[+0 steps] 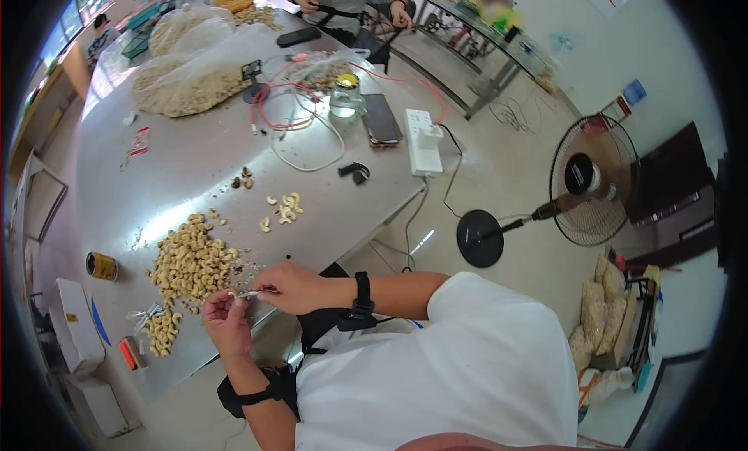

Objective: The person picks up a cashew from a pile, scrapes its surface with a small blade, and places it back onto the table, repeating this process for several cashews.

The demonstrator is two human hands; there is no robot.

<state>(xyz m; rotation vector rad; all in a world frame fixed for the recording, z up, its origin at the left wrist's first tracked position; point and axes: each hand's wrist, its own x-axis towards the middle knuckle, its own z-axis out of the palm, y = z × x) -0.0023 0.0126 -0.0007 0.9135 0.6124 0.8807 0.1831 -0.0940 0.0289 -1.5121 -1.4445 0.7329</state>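
Over the near edge of the metal table, my two hands meet beside a large pile of cashews [191, 256]. My left hand [227, 322] pinches a cashew between thumb and fingertips. In my right hand [290, 287] is a small slim metal tool [249, 293], its tip against the nut; its exact kind is too small to make out. Brown crumbs lie just beyond the fingers. A smaller group of cashews [289, 208] sits farther in, near a few dark pieces [245, 178]. More cashews [162, 332] spread to the left of my left hand.
Large clear bags of nuts [191, 88] stand at the back. A lidded jar [346, 99], phone [381, 120], cables and power strip [423, 143] occupy the right side. A tin [102, 266] stands left. A fan [592, 178] is on the floor. Another person [343, 3] sits across.
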